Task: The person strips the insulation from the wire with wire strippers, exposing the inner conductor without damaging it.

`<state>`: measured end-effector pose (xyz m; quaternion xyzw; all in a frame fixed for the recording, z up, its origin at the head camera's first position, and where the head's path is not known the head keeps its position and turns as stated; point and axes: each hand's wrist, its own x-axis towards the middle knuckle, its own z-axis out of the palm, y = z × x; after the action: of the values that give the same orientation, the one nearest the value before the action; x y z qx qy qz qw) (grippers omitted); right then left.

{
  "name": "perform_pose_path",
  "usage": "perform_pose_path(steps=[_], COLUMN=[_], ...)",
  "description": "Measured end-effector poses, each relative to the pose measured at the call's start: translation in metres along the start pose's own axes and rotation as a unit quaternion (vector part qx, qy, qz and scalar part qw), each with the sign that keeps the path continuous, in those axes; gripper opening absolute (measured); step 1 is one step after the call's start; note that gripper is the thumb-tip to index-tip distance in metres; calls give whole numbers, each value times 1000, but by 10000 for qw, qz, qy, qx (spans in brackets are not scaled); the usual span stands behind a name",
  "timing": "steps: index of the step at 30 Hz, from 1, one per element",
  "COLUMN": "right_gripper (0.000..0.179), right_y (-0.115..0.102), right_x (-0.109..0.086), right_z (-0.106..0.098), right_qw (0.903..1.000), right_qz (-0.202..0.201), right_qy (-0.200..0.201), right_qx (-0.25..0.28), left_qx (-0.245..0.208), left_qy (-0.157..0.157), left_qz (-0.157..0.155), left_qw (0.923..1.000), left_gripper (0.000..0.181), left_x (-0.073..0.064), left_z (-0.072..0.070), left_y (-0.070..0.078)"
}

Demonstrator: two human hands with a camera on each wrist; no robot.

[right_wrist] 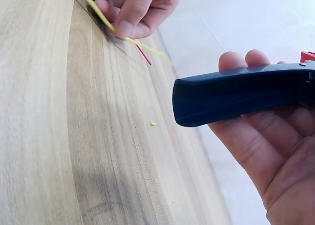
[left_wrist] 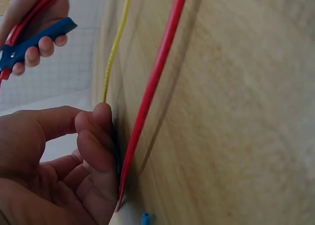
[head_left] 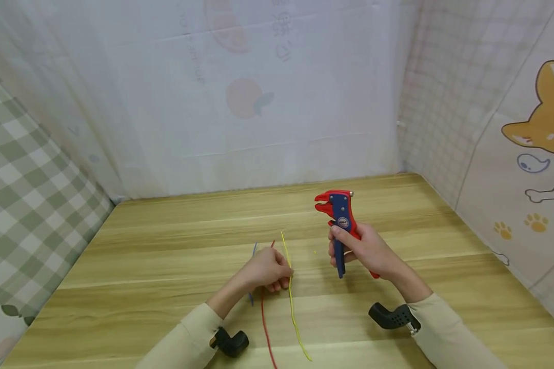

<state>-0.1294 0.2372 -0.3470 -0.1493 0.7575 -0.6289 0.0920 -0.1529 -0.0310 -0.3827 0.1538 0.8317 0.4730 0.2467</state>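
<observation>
My left hand (head_left: 269,269) pinches a thin yellow wire (head_left: 293,312) between thumb and forefinger, low over the wooden table. Under that hand runs a longer red wire (head_left: 266,328), its far tip showing past the knuckles. A short blue wire (head_left: 252,300) lies just left of it, partly covered by the hand. My right hand (head_left: 357,248) grips a red and blue wire stripper (head_left: 341,210) by its handles, held up over the table with its red jaws pointing left. In the right wrist view the blue handle (right_wrist: 236,94) lies across the fingers, and the stripper's head is out of frame.
A tiny yellow scrap (head_left: 315,252) lies on the wooden table (head_left: 166,241) between the hands. White printed sheeting (head_left: 277,148) stands along the back edge, with green checked cloth (head_left: 41,169) at the left and a cartoon-printed wall (head_left: 503,169) at the right.
</observation>
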Motion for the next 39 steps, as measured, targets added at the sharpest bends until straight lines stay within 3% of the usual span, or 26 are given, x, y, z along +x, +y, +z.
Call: perform_pose_path(steps=[8,19,25,32,39], right_gripper=[39,40,40,42,40], right_y=[0,-2,-1,1,1], right_x=[0,0,0,1,1], right_z=[2,5,6,6,6], right_qw=[10000,9998,9998,9997,9996], right_qz=[42,118,138,134,80], right_qy=[-51,-127,-152,-192,-256], right_qx=[19,-17,-42,-76,-131], left_qx=[1220,1927,2489,2393,2323], left_qy=[75,336,394,220,256], left_qz=[110,34,146,191,243], left_qw=[9924,9807,9676,9705,9720], left_gripper=[32,38,47,47,48], left_x=[6,3,4,4,5], left_z=[9,18,22,25,26], left_y=[9,20,23,26,27])
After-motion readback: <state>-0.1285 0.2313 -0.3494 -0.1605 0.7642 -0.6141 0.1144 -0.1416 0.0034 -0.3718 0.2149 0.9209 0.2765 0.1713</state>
